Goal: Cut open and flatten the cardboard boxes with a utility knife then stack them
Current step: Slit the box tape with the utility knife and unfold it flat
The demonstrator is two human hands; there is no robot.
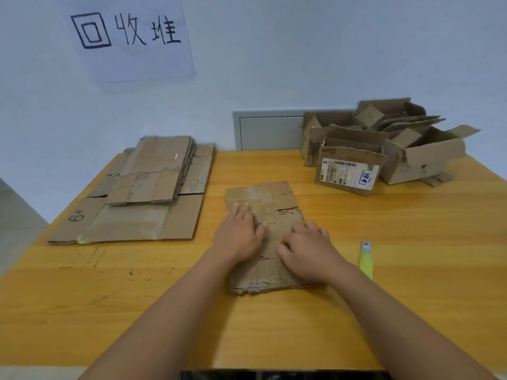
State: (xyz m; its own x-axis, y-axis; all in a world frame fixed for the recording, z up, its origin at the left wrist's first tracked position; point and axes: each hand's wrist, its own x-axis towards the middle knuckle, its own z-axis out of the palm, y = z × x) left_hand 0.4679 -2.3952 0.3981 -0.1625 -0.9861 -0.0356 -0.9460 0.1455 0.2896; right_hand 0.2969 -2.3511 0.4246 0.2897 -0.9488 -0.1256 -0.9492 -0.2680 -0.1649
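Observation:
A flattened cardboard box (262, 200) lies in the middle of the wooden table (274, 325). My left hand (238, 234) presses flat on its left side, fingers straight. My right hand (307, 252) rests on its right side with the fingers bent down onto the cardboard. A yellow-green utility knife (366, 259) lies on the table just right of my right hand, held by neither hand. A stack of flattened boxes (148, 193) sits at the back left. Several uncut boxes (384, 149) are piled at the back right, the nearest one (348, 171) carrying a shipping label.
A paper sign (129, 37) with handwritten characters hangs on the wall above the stack. A grey wall panel (269, 130) sits behind the table's far edge. The table's near edge runs along the bottom of the view.

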